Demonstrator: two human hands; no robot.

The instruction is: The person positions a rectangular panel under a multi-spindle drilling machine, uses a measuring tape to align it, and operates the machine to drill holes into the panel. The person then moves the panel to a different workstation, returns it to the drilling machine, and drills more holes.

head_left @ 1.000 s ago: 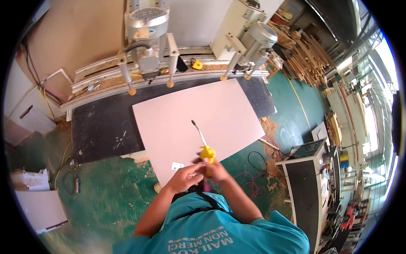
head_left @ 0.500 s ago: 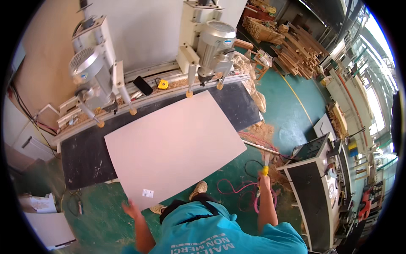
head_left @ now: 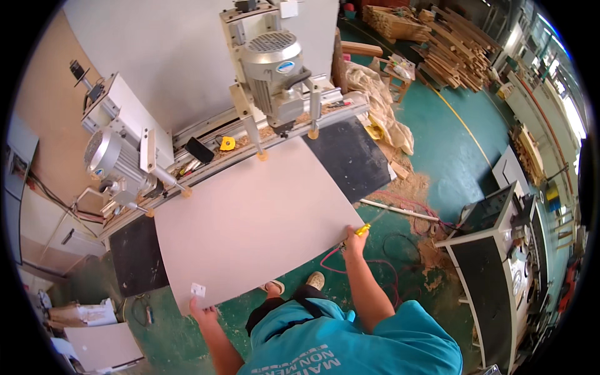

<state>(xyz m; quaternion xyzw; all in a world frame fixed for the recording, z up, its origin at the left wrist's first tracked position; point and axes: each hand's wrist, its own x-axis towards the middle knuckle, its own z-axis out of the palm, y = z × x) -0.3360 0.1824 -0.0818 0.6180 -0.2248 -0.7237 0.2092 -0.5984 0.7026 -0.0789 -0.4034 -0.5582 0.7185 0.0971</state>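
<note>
A large pale pinkish panel (head_left: 256, 219) lies on the black machine bed (head_left: 350, 159), its far edge under the drilling machine's clamp feet. My left hand (head_left: 203, 312) grips its near left corner, thumb on top beside a small white label (head_left: 198, 290); the fingertips are partly hidden. At the panel's right corner my right hand (head_left: 354, 244) is closed round a yellow air blow gun (head_left: 362, 230), whose pink hose (head_left: 390, 265) trails behind it. This hand also touches the panel's edge.
Two motor heads (head_left: 270, 69) stand along the bed's far side. A black phone (head_left: 200, 150) and a yellow tape measure (head_left: 227, 144) lie on the rail. Sawdust covers the floor at right, near a dark-sided cabinet (head_left: 481, 275). Stacked timber (head_left: 459, 50) stands far right.
My left hand has come onto the panel's near left corner and closed on it. My right hand has brought the blow gun left to the panel's right corner. The panel sits further under the clamps.
</note>
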